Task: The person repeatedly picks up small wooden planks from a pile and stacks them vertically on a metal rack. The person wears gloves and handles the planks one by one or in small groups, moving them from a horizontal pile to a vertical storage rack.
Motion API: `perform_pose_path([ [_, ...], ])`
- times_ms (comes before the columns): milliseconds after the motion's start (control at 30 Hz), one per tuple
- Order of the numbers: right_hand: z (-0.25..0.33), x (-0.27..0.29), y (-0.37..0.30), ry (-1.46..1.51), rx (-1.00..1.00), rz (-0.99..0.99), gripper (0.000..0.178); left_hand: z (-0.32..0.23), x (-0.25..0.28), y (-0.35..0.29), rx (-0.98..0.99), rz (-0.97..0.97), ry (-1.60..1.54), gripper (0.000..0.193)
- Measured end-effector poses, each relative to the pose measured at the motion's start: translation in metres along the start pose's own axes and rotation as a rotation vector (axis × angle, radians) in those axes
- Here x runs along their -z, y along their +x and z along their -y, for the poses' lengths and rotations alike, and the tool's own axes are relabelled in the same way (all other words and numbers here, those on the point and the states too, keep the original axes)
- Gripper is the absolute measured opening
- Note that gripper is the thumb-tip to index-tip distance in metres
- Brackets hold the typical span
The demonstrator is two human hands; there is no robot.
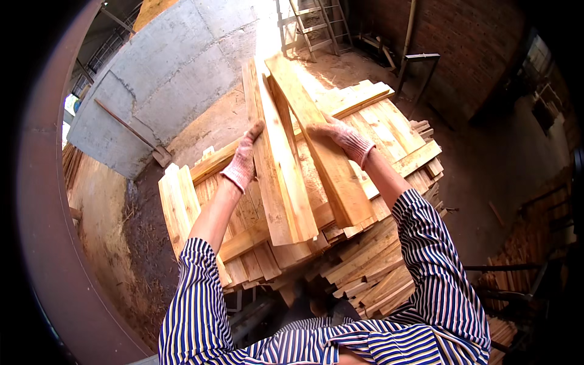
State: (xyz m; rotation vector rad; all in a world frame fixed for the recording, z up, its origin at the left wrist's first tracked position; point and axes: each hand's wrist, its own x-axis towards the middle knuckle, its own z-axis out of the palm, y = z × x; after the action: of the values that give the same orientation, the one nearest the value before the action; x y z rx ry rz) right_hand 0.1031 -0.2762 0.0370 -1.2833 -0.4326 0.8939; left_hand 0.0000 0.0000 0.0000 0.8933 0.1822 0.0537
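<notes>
Both hands wear pale knitted work gloves. My left hand (pixel 244 159) is closed on the left side of a wooden plank (pixel 275 176), its thumb up by the edge; the fingers behind the wood are hidden. A second wooden plank (pixel 328 158) is gripped at its right side by my right hand (pixel 345 139). The planks stand on edge, tilted away from each other, with a narrow gap between them. Beneath them lies a broad stack of sawn boards (pixel 389 131), with crosswise battens (pixel 417 159) on top.
More loose boards (pixel 371 274) are piled below the stack's near side. A concrete wall (pixel 176 67) rises at the far left, with a long-handled shovel (pixel 161 155) leaning on it. A ladder (pixel 313 27) stands at the back. A metal stand (pixel 421 58) is right of it.
</notes>
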Motion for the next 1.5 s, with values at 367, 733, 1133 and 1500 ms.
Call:
perform_pose_path([
  [367, -0.02, -0.017, -0.018, -1.362, -0.166, -0.232, 0.091, 0.034, -0.005, -0.046, 0.086, -0.443, 0.632, 0.063],
  [733, -0.015, -0.042, -0.032, -1.588, -0.069, -0.51, 0.072, 0.002, -0.01, -0.051, 0.256, -0.443, 0.838, 0.082],
  [1133, -0.099, -0.215, 0.035, -1.176, -0.255, -0.539, 0.079, 0.018, 0.075, -0.063, 0.177, -0.598, 0.843, 0.078],
  [1500, 0.018, -0.159, -0.001, -1.427, -0.284, -0.437, 0.057, 0.018, 0.072, -0.075, 0.091, -0.797, 1.228, 0.082],
])
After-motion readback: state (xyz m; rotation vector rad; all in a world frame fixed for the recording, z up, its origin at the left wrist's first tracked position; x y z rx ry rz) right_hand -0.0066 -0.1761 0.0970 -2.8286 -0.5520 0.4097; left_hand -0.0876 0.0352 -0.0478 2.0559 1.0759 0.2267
